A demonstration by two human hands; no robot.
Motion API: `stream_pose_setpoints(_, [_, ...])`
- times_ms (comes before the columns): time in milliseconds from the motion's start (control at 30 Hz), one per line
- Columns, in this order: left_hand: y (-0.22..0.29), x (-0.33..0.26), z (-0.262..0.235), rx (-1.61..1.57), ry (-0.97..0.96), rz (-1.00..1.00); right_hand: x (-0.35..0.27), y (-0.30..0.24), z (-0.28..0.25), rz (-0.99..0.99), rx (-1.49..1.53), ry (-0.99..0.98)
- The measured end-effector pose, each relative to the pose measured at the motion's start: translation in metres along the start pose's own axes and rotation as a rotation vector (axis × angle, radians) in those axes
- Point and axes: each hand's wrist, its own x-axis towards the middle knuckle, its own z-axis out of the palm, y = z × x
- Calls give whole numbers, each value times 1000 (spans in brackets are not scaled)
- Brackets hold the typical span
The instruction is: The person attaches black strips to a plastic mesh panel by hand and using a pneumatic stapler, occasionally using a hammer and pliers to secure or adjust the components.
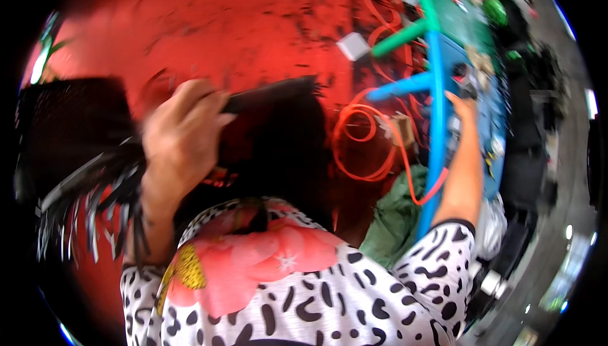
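The left hand is clamped on a flat, matt black piece with a straight upper edge, fingers and thumb curled about its left end. The piece runs out to the right of the knuckles, above the red, scuffed floor; its lower part merges with a dark area in front of the body, so I cannot tell where it ends.

It looks light and fairly thin, probably stiff along the straight edge and limper below. The surface seems dry rather than slippery, and nothing about it suggests fragility. The end of that edge, where the fingers already sit, should make a good hold; a second grip near the far right corner would probably stop it swinging.

Beside the left wrist hangs a loose fringe of glossy black strips, soft-looking and likely to tangle or slide; whether it joins the black piece cannot be made out.

The right hand is well apart from the piece, stretched over the blue plastic tabletop with a tubular rim. Its fingertips are just beside a small dark object; blur hides whether they grip it. The coiled orange hose lies between the two hands.
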Motion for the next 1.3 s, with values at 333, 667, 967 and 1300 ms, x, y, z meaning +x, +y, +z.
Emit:
stream_pose_setpoints(333, [-14, 0, 8, -3, 48, 88, -90, -50, -45, -177, 512, -111])
stream_pose_setpoints(667, [-32, -3, 22, -73, -78, 55, -344, -180, -98, -602, 985, -559])
stream_pose_setpoints(967, [-32, -1, 45, -135, 32, 32, -378, -201, -80, -534, 938, -864])
stream_pose_setpoints(1300, [-21, 6, 87, -151, 126, 82, -353, -189, -63, -536, 901, -886])
